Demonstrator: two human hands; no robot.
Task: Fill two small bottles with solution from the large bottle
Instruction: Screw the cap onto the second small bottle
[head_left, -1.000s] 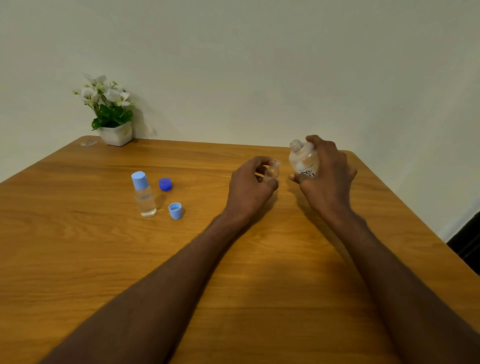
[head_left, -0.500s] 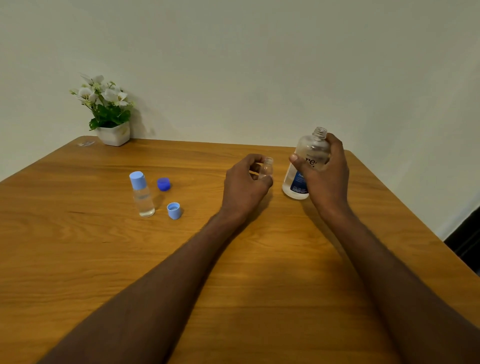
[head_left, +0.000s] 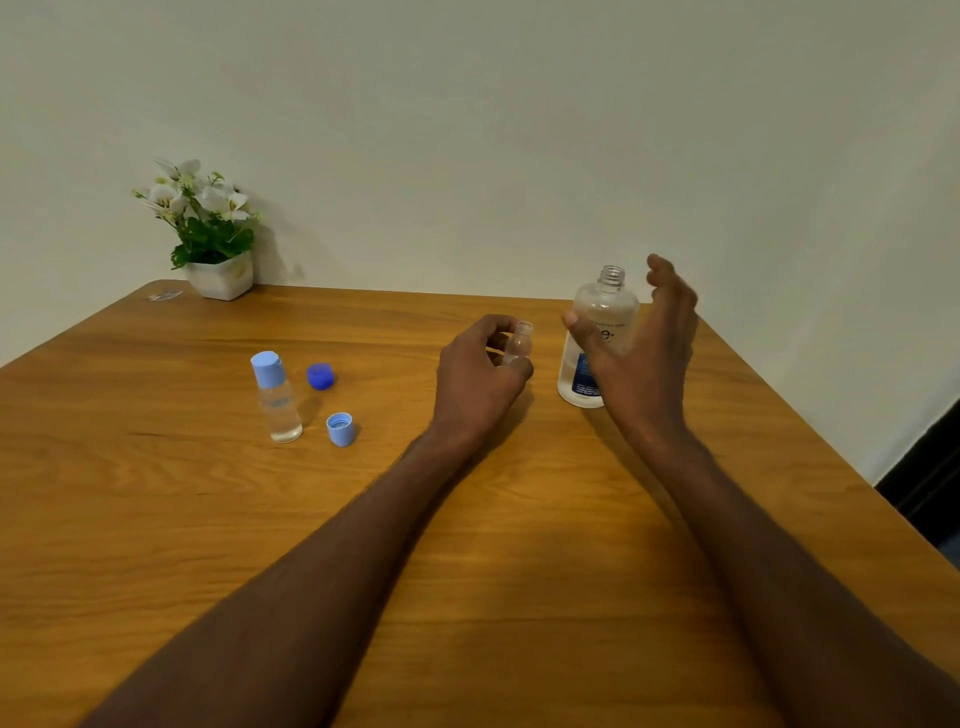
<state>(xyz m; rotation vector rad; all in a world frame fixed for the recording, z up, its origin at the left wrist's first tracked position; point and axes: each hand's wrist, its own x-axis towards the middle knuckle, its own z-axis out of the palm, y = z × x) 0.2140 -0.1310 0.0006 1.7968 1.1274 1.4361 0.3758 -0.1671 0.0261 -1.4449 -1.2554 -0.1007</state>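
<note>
The large clear bottle (head_left: 600, 332) stands upright and uncapped on the wooden table (head_left: 156, 509) at the right. My right hand (head_left: 644, 348) hovers around it with spread fingers and does not grip it. My left hand (head_left: 480, 374) holds a small open clear bottle (head_left: 519, 343) just left of the large one. A second small bottle (head_left: 275, 397) with a light blue cap stands at the left, liquid inside. A dark blue cap (head_left: 320, 376) and a light blue cap (head_left: 341, 429) lie beside it.
A white pot of flowers (head_left: 208, 234) sits at the table's far left corner by the wall. A small clear scrap (head_left: 165, 296) lies near it. The table's right edge drops off beside a dark opening (head_left: 930, 499).
My right hand tipped the large bottle upright, set it on the table and let go, its fingers now spread. My left hand kept hold of the small bottle.
</note>
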